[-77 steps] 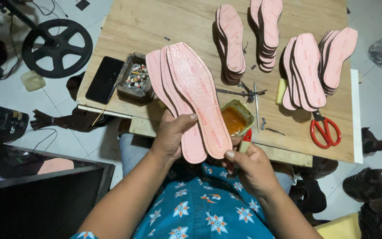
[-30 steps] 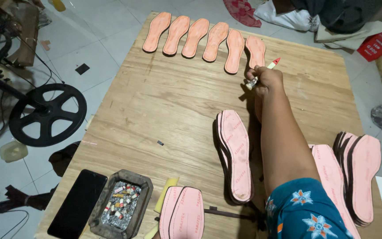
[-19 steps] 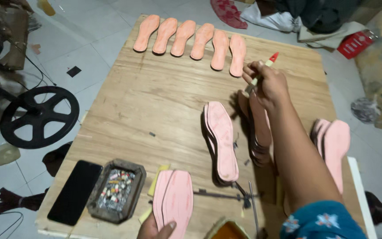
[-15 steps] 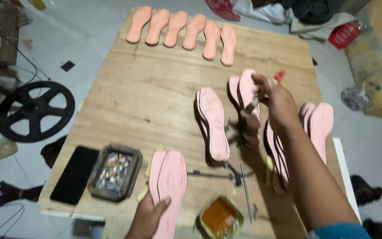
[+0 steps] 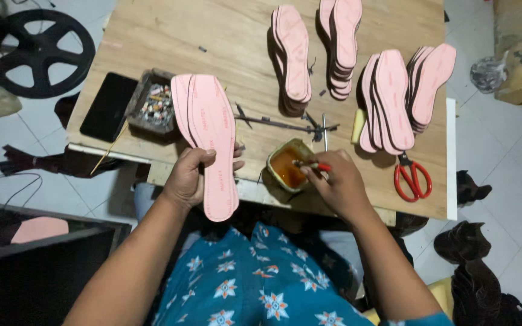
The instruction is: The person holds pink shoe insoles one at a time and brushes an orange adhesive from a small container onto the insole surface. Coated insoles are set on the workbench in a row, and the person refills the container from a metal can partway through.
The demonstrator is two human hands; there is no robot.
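Observation:
My left hand grips a small stack of pink shoe insoles, holding them flat over the near edge of the wooden table. My right hand holds a small brush with a red handle, its tip dipped in a small tin of amber glue at the table's front edge. Both forearms reach out over my blue flower-patterned lap.
Several stacks of pink insoles stand on the table's far and right side. Red-handled scissors lie at the right front. A tray of small bits and a black phone sit at left. A black reel lies on the floor.
My right hand has come back from the far side of the table to the glue tin. My view has dropped to the near edge, and my left hand has lifted the insole stack.

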